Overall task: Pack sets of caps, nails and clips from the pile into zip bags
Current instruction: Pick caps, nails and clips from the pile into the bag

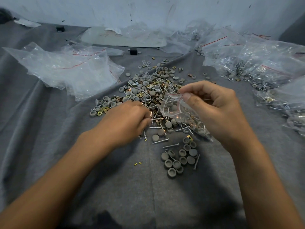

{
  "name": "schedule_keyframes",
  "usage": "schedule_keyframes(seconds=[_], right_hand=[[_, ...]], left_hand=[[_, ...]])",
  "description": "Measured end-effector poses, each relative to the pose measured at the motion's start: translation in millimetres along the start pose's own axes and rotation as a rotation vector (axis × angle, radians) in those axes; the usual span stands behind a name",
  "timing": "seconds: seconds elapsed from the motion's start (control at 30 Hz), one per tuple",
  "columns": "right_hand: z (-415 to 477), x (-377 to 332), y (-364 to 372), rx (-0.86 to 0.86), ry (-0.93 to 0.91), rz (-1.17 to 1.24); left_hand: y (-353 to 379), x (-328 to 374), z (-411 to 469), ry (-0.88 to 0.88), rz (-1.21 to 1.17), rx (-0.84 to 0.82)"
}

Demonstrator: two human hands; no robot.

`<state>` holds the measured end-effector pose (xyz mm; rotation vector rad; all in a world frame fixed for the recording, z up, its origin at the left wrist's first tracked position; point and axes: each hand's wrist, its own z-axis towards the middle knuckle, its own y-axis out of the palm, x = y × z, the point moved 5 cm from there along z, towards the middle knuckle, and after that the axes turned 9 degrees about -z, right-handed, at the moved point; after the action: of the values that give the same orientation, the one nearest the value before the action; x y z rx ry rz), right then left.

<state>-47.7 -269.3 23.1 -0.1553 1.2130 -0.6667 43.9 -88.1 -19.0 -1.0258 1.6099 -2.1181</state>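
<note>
Grey cloth [115, 187] — pile [145, 90], loose caps [179, 159], zip bags [66, 68]

Surface [49, 129]: plain mid-grey cloth, unpatterned. Caps [179, 158]: matt grey, close to the cloth's tone. Nails [160, 140]: bright silver. Clips [100, 113]: brassy yellow-gold, some glinting copper. Zip bag [179, 109]: clear, 1 thin red line along its mouth. Empty bags [71, 70]: clear to milky white, red seal lines. Filled bags [257, 63]: clear, red-lined, silver showing through. Wall [148, 10]: pale blue-white with dark scuff marks. Small bits [137, 163]: yellow. Block [133, 51]: black.
</note>
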Motion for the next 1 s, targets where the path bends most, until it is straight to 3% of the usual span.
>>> schedule_keyframes(seconds=[0.33,0.47,0.53,0.63,0.77,1.0], right_hand=[[0,-1,0,-0.018,0.013,-0.005],[-2,-3,7,-0.087,0.027,-0.017],[-2,-4,11,-0.115,0.015,-0.035],[-1,-4,10,-0.101,0.002,-0.019],[0,-4,-5,0.005,-0.012,0.100],[-1,-21,-10,0.031,-0.031,0.583]], left_hand=[[-17,-12,2,-0.116,-0.203,0.067],[-30,1,1,-0.062,-0.586,0.225],[-28,14,2,-0.010,-0.788,0.200],[-25,27,2,0.070,-0.853,0.132],[-36,17,-1,0.016,-0.791,0.281],[-59,50,-9,0.192,-0.998,0.169]])
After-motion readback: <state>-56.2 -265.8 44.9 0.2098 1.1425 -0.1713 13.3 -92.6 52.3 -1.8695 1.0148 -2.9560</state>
